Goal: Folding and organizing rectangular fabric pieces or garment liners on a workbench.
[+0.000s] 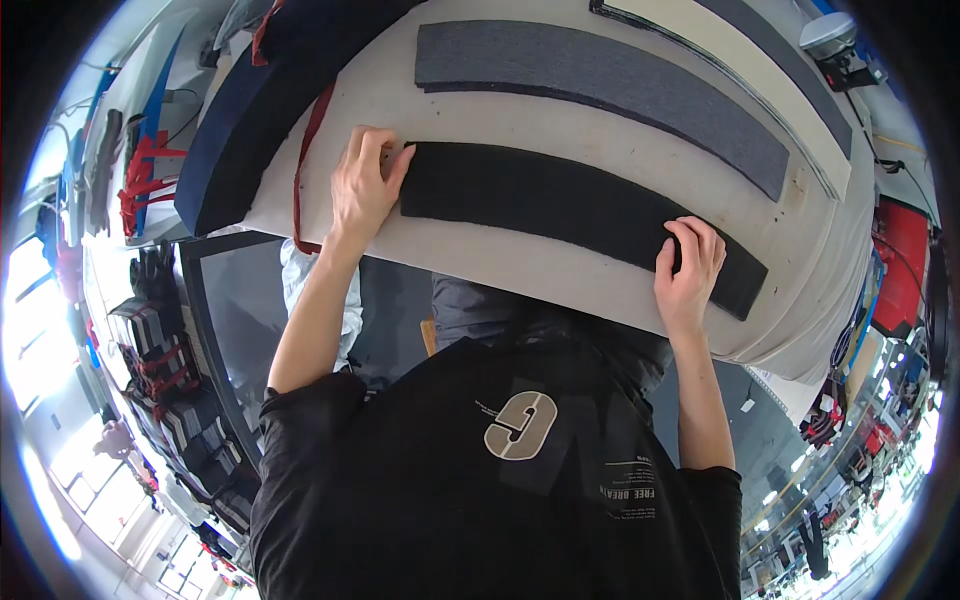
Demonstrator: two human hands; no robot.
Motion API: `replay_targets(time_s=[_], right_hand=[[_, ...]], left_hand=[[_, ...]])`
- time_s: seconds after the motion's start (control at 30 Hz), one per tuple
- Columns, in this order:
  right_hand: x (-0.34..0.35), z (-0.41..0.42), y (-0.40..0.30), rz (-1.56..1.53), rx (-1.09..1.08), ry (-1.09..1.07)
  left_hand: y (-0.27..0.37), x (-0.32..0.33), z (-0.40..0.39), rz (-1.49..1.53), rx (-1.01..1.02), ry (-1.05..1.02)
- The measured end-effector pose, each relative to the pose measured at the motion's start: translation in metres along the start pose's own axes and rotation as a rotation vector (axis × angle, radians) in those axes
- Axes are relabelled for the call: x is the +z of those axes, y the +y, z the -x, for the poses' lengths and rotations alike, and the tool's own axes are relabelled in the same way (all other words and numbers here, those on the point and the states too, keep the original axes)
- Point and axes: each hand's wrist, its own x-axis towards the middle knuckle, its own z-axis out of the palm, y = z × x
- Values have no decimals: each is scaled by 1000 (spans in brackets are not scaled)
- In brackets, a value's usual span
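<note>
A long black strip of fabric (540, 191) lies flat across the pale cloth-covered table (465, 244) before me. At its left end, my left hand (367, 176) has its thumb and fingers at the upper corner; whether they pinch it I cannot tell. Near the strip's right end rests my right hand (691, 259), its fingertips on the upper part and its fingers curled. Beyond the black strip lies a stack of grey fabric strips (600, 79), apart from it, with a dark layer showing along the lower edge.
Farther right are a cream panel with dark edging (742, 82) and another grey strip (802, 67). A dark blue fabric pile (262, 112) curves along the left, beside a red strap (309, 157). A lamp-like device (829, 37) stands at the upper right.
</note>
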Motion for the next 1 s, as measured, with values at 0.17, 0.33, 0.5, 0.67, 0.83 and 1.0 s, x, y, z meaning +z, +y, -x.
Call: replay_targets(time_s=[0.17, 0.33, 0.5, 0.67, 0.83, 1.0], right_hand=[[2, 0, -1, 3, -3, 1], [-2, 1, 1, 12, 9, -2], [-10, -5, 0, -25, -15, -40], [-38, -20, 27, -80, 111, 100], [-74, -46, 77, -178, 419, 334], [-80, -54, 95, -280, 443, 421]], left_hand=[[-13, -6, 4, 28, 240, -13], [12, -21, 10, -38, 266, -195], [12, -23, 18, -142, 267, -233], [61, -30, -17, -28, 239, -9], [199, 51, -93, 378, 580, -125], [289, 184, -120, 169, 793, -284]])
